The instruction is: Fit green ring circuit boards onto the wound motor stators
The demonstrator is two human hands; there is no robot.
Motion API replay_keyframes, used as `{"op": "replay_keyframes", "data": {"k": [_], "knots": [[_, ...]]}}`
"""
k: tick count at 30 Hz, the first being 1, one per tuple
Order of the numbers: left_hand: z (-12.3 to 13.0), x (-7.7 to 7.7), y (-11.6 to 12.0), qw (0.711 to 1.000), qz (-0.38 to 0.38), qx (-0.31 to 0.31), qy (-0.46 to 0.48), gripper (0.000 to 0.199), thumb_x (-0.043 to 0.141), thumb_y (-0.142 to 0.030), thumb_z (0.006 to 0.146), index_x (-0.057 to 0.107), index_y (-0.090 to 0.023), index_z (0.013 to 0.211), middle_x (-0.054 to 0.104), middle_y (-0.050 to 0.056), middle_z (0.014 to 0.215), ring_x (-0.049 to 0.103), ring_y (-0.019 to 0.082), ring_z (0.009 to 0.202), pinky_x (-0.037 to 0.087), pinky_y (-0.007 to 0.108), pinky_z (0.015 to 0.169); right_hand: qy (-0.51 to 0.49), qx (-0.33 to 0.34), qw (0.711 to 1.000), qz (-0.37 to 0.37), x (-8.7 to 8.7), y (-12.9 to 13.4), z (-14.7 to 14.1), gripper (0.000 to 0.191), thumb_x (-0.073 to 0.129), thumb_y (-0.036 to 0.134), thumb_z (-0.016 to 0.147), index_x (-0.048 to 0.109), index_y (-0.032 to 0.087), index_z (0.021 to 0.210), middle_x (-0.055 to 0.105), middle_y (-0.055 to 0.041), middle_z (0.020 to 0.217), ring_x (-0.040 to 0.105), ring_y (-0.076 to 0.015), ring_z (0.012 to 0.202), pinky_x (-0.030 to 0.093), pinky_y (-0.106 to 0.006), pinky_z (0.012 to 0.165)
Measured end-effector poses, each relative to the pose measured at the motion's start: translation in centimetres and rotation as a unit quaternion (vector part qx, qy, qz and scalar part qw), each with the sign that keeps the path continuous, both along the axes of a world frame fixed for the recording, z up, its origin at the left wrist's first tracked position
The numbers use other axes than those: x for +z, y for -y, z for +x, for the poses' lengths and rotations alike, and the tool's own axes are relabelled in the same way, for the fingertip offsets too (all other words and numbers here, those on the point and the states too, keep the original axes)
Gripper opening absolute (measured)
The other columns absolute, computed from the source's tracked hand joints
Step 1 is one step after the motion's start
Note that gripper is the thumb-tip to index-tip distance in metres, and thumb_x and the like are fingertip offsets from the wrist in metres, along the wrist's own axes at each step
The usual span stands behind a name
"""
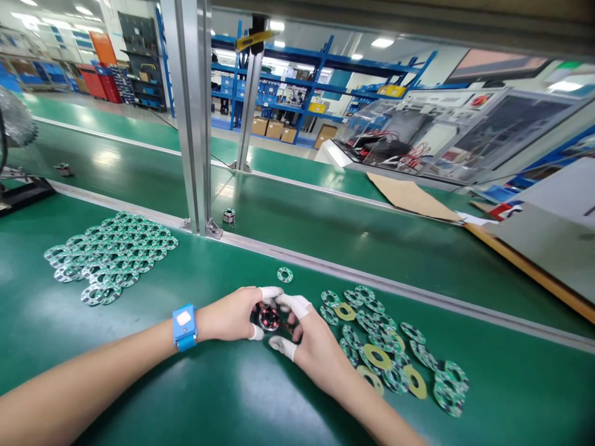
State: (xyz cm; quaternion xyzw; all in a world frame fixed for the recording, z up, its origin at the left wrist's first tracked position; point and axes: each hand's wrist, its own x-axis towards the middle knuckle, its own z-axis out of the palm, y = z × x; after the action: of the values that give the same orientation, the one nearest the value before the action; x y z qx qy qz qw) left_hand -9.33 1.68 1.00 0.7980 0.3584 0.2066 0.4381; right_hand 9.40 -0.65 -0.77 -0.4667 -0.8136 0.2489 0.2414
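My left hand (237, 314), with white finger covers and a blue band on the wrist, grips a small round motor stator (269, 318) with reddish copper windings. From the right, my right hand (304, 328), also in white finger covers, curls its fingers beside the stator at thin wires; its thumb is apart below. Whether it pinches a wire is too small to tell. Just beyond the hands lies a single green ring-shaped circuit board (285, 275). Many ring boards (383, 328), some showing yellowish sides, are scattered to the right of my right hand.
Overlapping rows of ring boards (125, 248) cover the left of the green bench. A metal post (188, 118) rises behind the hands from a metal rail (325, 266). Another stator (229, 215) stands beyond the rail. Cardboard (413, 195) lies at the back right.
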Motion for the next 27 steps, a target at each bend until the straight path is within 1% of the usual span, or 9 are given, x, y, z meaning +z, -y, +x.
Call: {"op": "replay_keyframes", "data": {"k": [3, 7, 11, 15, 17, 19, 22, 25, 27], "knots": [[0.3, -0.7, 0.0, 0.999, 0.034, 0.023, -0.005, 0.074, 0.070, -0.011, 0.060, 0.042, -0.018, 0.128, 0.061, 0.004, 0.103, 0.056, 0.019, 0.088, 0.045, 0.027, 0.075, -0.014, 0.067, 0.987, 0.143, 0.1, -0.5, 0.2, 0.048, 0.064, 0.011, 0.070, 0.054, 0.022, 0.115, 0.059, -0.0087, 0.102, 0.056, -0.0217, 0.087, 0.051, -0.036, 0.073], [0.2, -1.1, -0.2, 0.996, 0.084, 0.028, -0.032, 0.063, 0.073, -0.009, 0.059, 0.052, -0.017, 0.118, 0.060, 0.005, 0.099, 0.055, 0.019, 0.088, 0.044, 0.028, 0.077, -0.050, 0.187, 0.944, 0.268, 0.3, -1.8, 1.0, 0.026, 0.049, 0.007, 0.082, 0.062, 0.023, 0.098, 0.065, -0.0058, 0.087, 0.058, -0.0173, 0.080, 0.051, -0.028, 0.064], [-0.3, -0.7, -0.8, 0.994, 0.105, -0.014, -0.038, 0.037, 0.070, -0.004, 0.062, 0.064, -0.016, 0.097, 0.062, 0.003, 0.089, 0.055, 0.017, 0.085, 0.044, 0.026, 0.077, 0.025, 0.213, 0.931, 0.296, 0.5, -1.0, 1.4, 0.024, 0.041, 0.010, 0.088, 0.063, 0.018, 0.081, 0.065, -0.0056, 0.075, 0.059, -0.0150, 0.068, 0.049, -0.025, 0.057], [-0.5, -0.7, -1.0, 0.995, 0.091, -0.011, -0.029, 0.041, 0.069, -0.004, 0.064, 0.063, -0.014, 0.104, 0.063, 0.006, 0.092, 0.057, 0.017, 0.087, 0.045, 0.027, 0.079, 0.076, 0.253, 0.918, 0.296, 0.5, 0.6, 1.2, 0.026, 0.041, 0.021, 0.091, 0.064, 0.015, 0.079, 0.063, -0.0053, 0.065, 0.058, -0.0178, 0.063, 0.048, -0.028, 0.053], [-0.4, -0.9, -1.0, 0.997, 0.078, -0.010, -0.014, 0.047, 0.067, -0.004, 0.066, 0.060, -0.015, 0.111, 0.063, 0.007, 0.100, 0.057, 0.018, 0.093, 0.045, 0.028, 0.085, 0.025, 0.192, 0.939, 0.284, 0.5, 0.2, 1.3, 0.025, 0.042, 0.026, 0.090, 0.064, 0.014, 0.094, 0.066, -0.0058, 0.071, 0.061, -0.0172, 0.065, 0.049, -0.027, 0.056], [-0.2, -1.1, -0.8, 0.997, 0.068, -0.022, 0.006, 0.051, 0.063, -0.003, 0.068, 0.057, -0.016, 0.117, 0.062, 0.008, 0.109, 0.056, 0.018, 0.100, 0.044, 0.029, 0.090, 0.008, 0.036, 0.969, 0.245, 0.5, -1.4, 1.4, 0.027, 0.043, 0.026, 0.089, 0.062, 0.015, 0.104, 0.069, -0.0074, 0.079, 0.063, -0.0172, 0.068, 0.051, -0.027, 0.062], [0.1, -1.3, -0.7, 0.997, 0.078, -0.015, 0.019, 0.054, 0.051, 0.003, 0.069, 0.054, -0.016, 0.120, 0.059, 0.008, 0.117, 0.054, 0.018, 0.107, 0.041, 0.031, 0.096, 0.089, -0.149, 0.973, 0.150, 0.6, -5.1, 1.3, 0.026, 0.053, 0.027, 0.082, 0.064, 0.012, 0.101, 0.066, -0.0159, 0.100, 0.061, -0.0282, 0.090, 0.049, -0.039, 0.076], [0.1, -1.0, -0.7, 0.992, 0.098, 0.079, 0.021, 0.053, 0.042, 0.006, 0.066, 0.057, -0.016, 0.113, 0.060, 0.007, 0.114, 0.055, 0.017, 0.103, 0.044, 0.031, 0.092, 0.101, -0.157, 0.979, 0.088, 0.9, -7.5, 0.7, 0.021, 0.058, 0.022, 0.076, 0.067, 0.013, 0.092, 0.063, -0.0167, 0.107, 0.056, -0.0320, 0.100, 0.045, -0.044, 0.085], [0.0, -0.6, -0.9, 0.980, 0.113, 0.159, 0.030, 0.038, 0.044, -0.001, 0.074, 0.060, -0.015, 0.106, 0.061, 0.007, 0.107, 0.055, 0.017, 0.097, 0.044, 0.032, 0.089, 0.078, -0.147, 0.984, 0.069, 1.3, -7.7, 0.2, 0.019, 0.057, 0.018, 0.075, 0.068, 0.015, 0.090, 0.068, -0.0112, 0.094, 0.062, -0.0257, 0.088, 0.048, -0.038, 0.079]]}}
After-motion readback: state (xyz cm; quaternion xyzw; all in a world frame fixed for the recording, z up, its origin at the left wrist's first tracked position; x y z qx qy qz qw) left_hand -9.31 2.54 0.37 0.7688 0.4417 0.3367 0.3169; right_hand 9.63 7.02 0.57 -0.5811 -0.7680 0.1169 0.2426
